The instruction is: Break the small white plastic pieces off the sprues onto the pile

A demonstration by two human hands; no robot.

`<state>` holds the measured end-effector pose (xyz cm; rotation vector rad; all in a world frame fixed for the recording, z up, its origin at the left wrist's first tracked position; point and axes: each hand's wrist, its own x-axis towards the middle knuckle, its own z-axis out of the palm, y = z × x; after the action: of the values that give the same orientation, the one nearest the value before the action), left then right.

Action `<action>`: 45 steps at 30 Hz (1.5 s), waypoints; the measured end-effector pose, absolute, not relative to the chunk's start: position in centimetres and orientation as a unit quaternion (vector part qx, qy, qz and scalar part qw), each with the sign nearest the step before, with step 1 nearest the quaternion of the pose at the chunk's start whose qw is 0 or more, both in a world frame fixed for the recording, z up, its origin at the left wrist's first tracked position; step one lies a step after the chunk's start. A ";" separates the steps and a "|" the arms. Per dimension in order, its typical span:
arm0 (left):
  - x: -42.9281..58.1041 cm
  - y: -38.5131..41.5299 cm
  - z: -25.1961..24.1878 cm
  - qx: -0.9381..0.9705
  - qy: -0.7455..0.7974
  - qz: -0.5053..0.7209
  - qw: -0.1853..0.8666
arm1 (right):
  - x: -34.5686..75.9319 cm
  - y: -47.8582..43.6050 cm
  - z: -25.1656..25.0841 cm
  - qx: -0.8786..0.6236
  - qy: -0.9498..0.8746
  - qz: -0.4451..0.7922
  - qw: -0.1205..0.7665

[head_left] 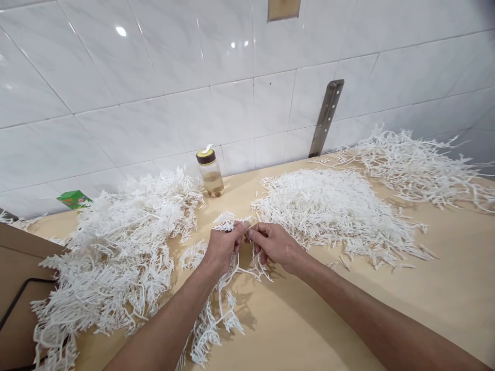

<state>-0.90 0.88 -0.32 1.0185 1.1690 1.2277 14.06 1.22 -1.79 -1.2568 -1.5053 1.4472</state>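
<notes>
My left hand (226, 241) is closed around a white branching plastic strand (221, 293), whose thin stems hang below it onto the table. My right hand (273, 241) meets it from the right, thumb and fingers pinched on part of the same white stems. Both hands almost touch over the table's middle. Small tufted tips stick out above the left fingers. To the left lies a large heap of white branching sprigs (116, 247). On the right, close to my right hand, spreads a pile of shorter white sprigs (328, 211).
Longer tangled white stems (421, 165) lie at the far right of the wooden table (436, 309). A clear bottle with a dark lid (212, 178) stands near the tiled wall. A green box (73, 198), a brown cardboard box (19, 283) and a metal bracket (327, 118) are also there.
</notes>
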 end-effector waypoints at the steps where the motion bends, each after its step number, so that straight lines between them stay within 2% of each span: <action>1: -0.9 0.9 -0.4 0.434 0.493 0.515 0.551 | 14.1 1.2 -1.8 -0.484 -0.584 0.553 0.345; 8: -0.7 0.7 0.0 0.441 0.516 0.504 0.534 | 14.1 0.8 -0.9 -0.480 -0.635 0.499 0.343; 13: -0.4 0.5 -0.1 0.442 0.585 0.501 0.460 | 13.8 0.6 -1.0 -0.479 -0.749 0.269 0.371; 16: -0.8 0.9 -0.5 0.438 0.626 0.487 0.423 | 13.4 0.0 -1.2 -0.433 -0.795 0.188 0.382; 20: -1.4 1.5 -0.5 0.413 0.627 0.499 0.432 | 13.3 -0.5 -1.0 -0.404 -0.809 0.197 0.379; 26: -1.4 1.5 -0.3 0.426 0.542 0.533 0.490 | 14.6 0.4 -0.4 -0.484 -0.721 0.285 0.405; 29: -1.4 1.3 -0.3 0.446 0.540 0.521 0.488 | 15.8 1.3 -0.3 -0.515 -0.698 0.275 0.415; 34: -1.5 0.9 -0.1 0.524 0.532 0.459 0.481 | 18.7 3.0 0.0 -0.580 -0.706 0.103 0.393; 38: -1.5 0.6 -0.1 0.545 0.512 0.420 0.514 | 20.1 3.5 0.6 -0.592 -0.712 -0.023 0.377; 41: -1.4 0.5 0.2 0.557 0.488 0.402 0.538 | 19.8 3.1 1.3 -0.579 -0.707 0.028 0.406; 45: -1.4 -0.1 1.2 0.611 0.465 0.344 0.541 | 18.2 2.1 2.1 -0.540 -0.725 0.228 0.362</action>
<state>-1.42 -0.11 1.16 1.4528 1.1045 0.8164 18.24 2.09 2.13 -1.3897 -1.8668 0.5861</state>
